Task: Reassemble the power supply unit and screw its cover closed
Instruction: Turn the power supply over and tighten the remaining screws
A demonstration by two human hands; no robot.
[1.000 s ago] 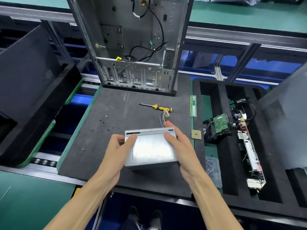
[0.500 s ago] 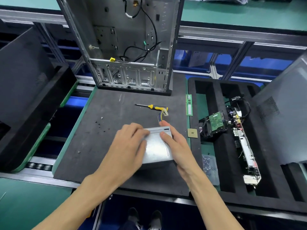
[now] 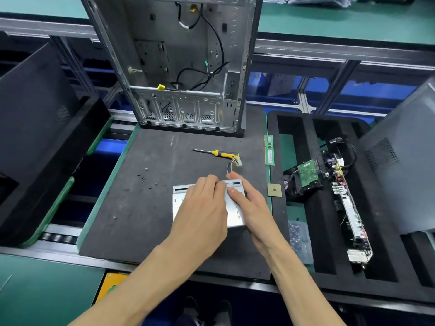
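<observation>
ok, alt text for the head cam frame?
Two bare hands, left hand and right hand, press on a silver metal power supply box on a dark foam mat; a yellow-handled screwdriver lies behind it, before an open grey computer case.

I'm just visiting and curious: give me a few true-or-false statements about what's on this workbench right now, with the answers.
1. Both hands rest on the metal power supply box. True: left hand, right hand.
2. The screwdriver is held in the right hand. False: it lies on the dark mat, beyond the box.
3. The computer case stands open, with loose cables inside. True.
4. Small screws lie right of the box. False: they lie to its left.
5. The green memory stick is plugged into the case. False: it lies at the mat's right edge.
</observation>
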